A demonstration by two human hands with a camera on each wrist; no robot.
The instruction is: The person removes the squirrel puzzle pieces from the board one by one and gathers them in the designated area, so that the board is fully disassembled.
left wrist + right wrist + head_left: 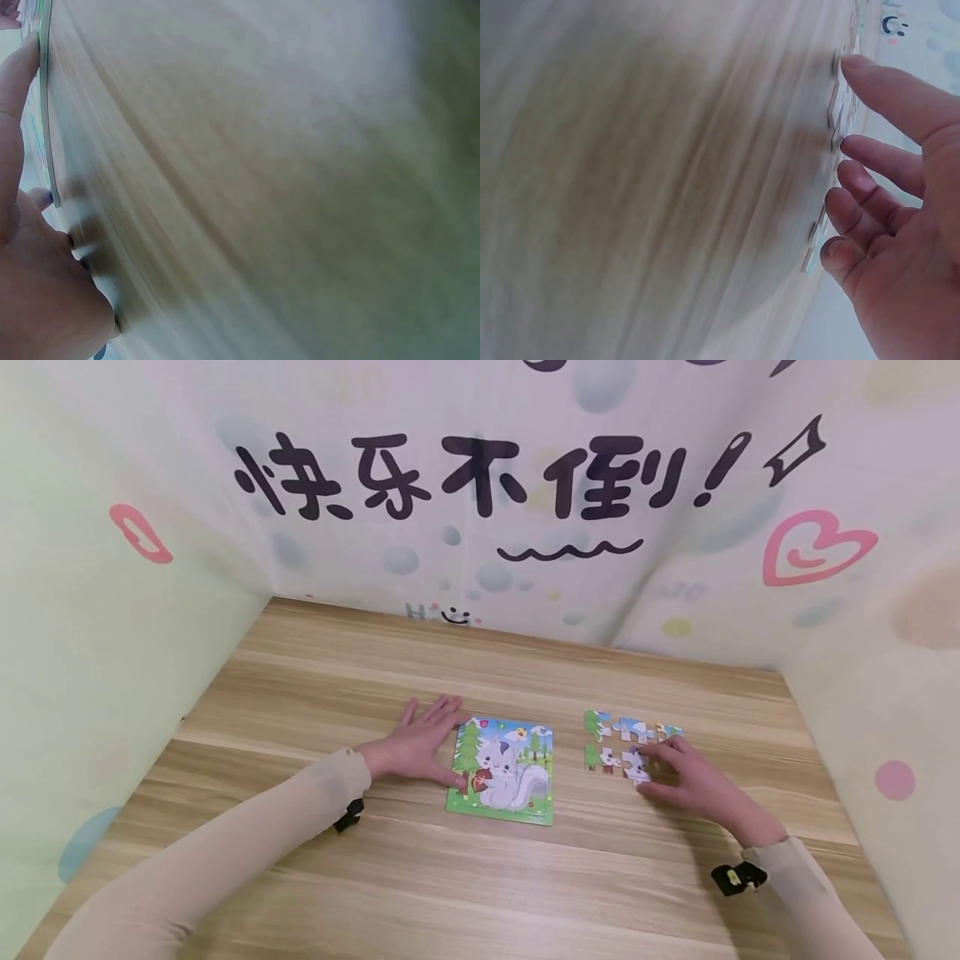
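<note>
A square picture puzzle (501,777) showing a grey-white squirrel with an acorn lies flat on the table. My left hand (417,748) is spread along its left side. The left thumb rests on the puzzle's lower left part, and the fingertips reach its upper left corner. To the right, several loose jigsaw pieces lie in two rows. My right hand (693,781) has thumb and index finger at opposite edges of a lower-row puzzle piece (635,765), pinching it close to the tabletop. In the right wrist view the other right fingers (859,180) are loosely bent beside the pieces.
Other loose pieces include a tree piece (597,724), one below it (597,758), a blue-topped piece (633,729) and a far-right piece (670,730). The wooden table (480,885) meets a printed cloth backdrop (465,560) behind and at both sides.
</note>
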